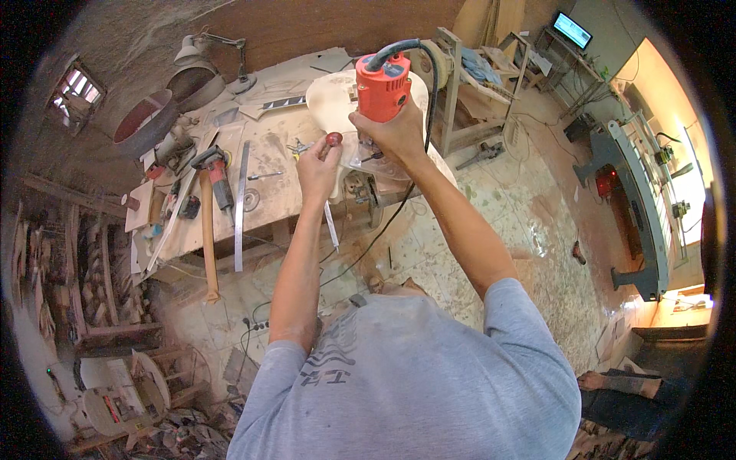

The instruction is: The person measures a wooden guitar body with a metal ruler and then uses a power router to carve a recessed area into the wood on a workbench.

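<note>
My right hand (395, 136) is wrapped round the lower part of an orange-red trim router (380, 93), which stands upright with a dark cable looping from its top. Beneath it lies a pale wooden board (326, 96) with a curved outline, like a guitar body. A clear base plate shows in part under the router; the bit is hidden. Just left of the router, my left hand (317, 170) pinches a small dark-red round knob (333, 139). Whether that knob joins the router's base I cannot tell. A yellow-handled tool (299, 149) lies beside the left fingers.
On the workbench (268, 195) lie an angle grinder (218, 184), a steel ruler (241, 199) and a long wooden handle (207, 230). A desk lamp (238, 77) stands behind. The cable (383, 230) hangs off the front edge. Another person's hand (590, 381) shows at lower right.
</note>
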`<state>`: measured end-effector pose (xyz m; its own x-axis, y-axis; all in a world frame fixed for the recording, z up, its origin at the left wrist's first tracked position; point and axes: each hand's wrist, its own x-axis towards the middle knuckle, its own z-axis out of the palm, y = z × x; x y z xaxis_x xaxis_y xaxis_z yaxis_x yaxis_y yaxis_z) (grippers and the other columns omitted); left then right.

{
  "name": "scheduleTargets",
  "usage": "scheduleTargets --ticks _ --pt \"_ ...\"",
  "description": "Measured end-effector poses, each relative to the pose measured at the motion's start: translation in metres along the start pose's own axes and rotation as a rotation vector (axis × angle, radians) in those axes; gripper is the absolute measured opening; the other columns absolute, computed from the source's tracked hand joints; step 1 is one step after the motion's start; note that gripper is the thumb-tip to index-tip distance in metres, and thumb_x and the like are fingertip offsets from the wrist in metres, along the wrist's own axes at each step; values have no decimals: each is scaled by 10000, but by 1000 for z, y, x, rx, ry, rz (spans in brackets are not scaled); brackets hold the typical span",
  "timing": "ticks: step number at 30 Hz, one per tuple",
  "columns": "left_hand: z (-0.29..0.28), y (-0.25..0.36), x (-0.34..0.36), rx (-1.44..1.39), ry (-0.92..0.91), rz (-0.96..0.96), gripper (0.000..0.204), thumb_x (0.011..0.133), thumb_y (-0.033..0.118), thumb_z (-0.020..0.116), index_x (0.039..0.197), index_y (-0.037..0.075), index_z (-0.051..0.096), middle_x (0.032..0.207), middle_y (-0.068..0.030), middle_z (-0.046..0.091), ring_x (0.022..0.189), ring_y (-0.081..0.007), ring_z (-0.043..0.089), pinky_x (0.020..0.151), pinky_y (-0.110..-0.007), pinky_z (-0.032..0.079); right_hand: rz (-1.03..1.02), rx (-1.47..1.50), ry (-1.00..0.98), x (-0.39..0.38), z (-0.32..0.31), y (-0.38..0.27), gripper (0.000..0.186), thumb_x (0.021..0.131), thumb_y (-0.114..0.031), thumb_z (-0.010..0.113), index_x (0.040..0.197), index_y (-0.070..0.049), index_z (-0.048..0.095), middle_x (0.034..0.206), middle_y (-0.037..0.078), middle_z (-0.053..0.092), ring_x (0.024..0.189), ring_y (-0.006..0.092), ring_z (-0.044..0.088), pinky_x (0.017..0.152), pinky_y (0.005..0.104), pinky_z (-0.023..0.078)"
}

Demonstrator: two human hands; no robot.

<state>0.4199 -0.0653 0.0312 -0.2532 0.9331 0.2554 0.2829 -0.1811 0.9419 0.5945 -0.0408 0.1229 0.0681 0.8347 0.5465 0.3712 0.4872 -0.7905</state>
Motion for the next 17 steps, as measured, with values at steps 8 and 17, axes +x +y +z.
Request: scheduleTargets --ticks 8,17 --pt "1 -4 -2 -8 46 1 331 940 240 725 1210 52 764 916 -132 781 820 -148 716 780 -315 538 -15 31 21 -2 4 -9 735 655 -342 914 1213 -5 575 1011 154 760 898 276 765 820 389 601" --pt "0 -13 0 71 59 -14 365 930 286 742 1204 46 767 860 -120 760 789 -122 680 740 -300 522 -34 39 25 -4 6 -6 640 717 -331 899 1210 -25 629 996 110 757 878 244 740 828 379 584"
